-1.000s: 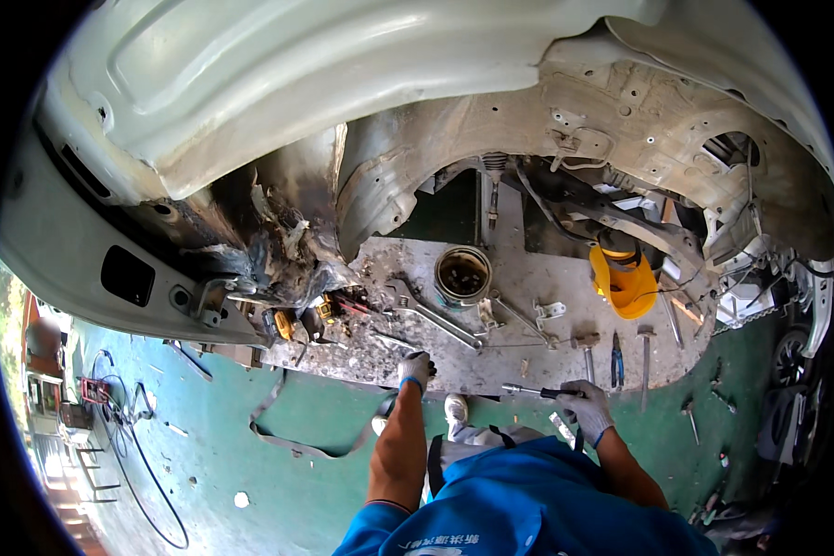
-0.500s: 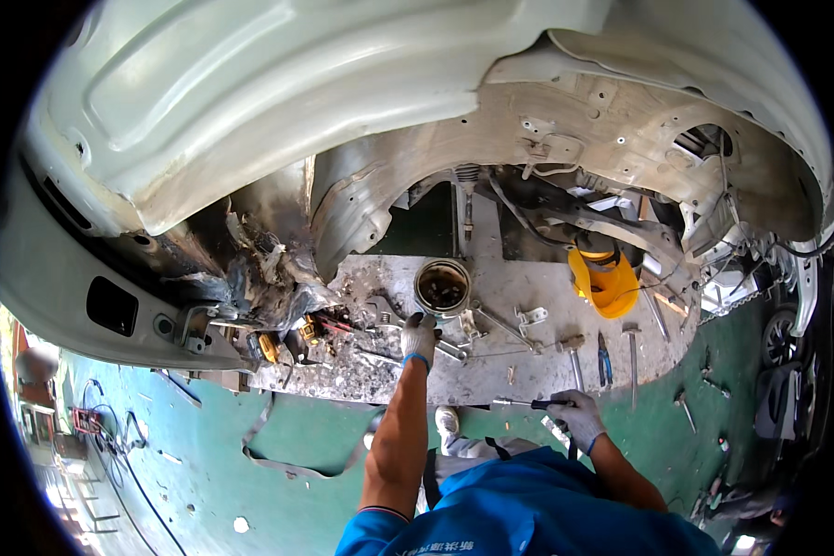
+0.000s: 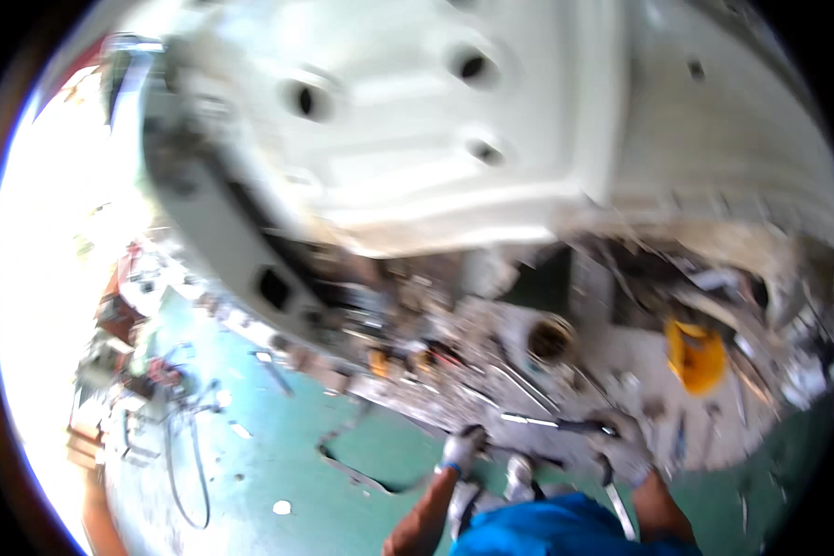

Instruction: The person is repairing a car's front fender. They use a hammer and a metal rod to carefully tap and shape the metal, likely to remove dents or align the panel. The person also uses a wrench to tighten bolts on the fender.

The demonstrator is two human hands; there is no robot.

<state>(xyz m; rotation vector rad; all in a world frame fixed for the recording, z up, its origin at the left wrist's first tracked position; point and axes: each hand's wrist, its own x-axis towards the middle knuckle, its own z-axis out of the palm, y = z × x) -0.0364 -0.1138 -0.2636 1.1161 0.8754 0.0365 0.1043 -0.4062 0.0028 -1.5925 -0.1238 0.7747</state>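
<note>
My right hand (image 3: 628,447), in a pale glove, is closed around a dark-handled tool with a straight shiny shaft (image 3: 530,420); its exact kind is not clear. The shaft points left, above the near edge of the metal platform (image 3: 713,445). My left hand (image 3: 460,449), in a pale glove with dark fingertips, is at the platform's near edge, left of that tool. Its fingers look curled, but blur hides what they hold, if anything. A round open can (image 3: 550,340) with brown insides stands farther back. Long metal wrenches (image 3: 526,387) lie between the can and my left hand.
A white car body panel (image 3: 547,167) overhangs the platform. A yellow hard hat (image 3: 695,357) lies at the right. Several small tools (image 3: 426,359) clutter the left side. On the green floor (image 3: 269,454) are a strap (image 3: 352,473) and dark cables (image 3: 190,473).
The view has swung left and blurred. My left hand has drawn back from the wrenches beside the can to the platform's near edge. My right hand has lifted the dark-handled tool over the platform.
</note>
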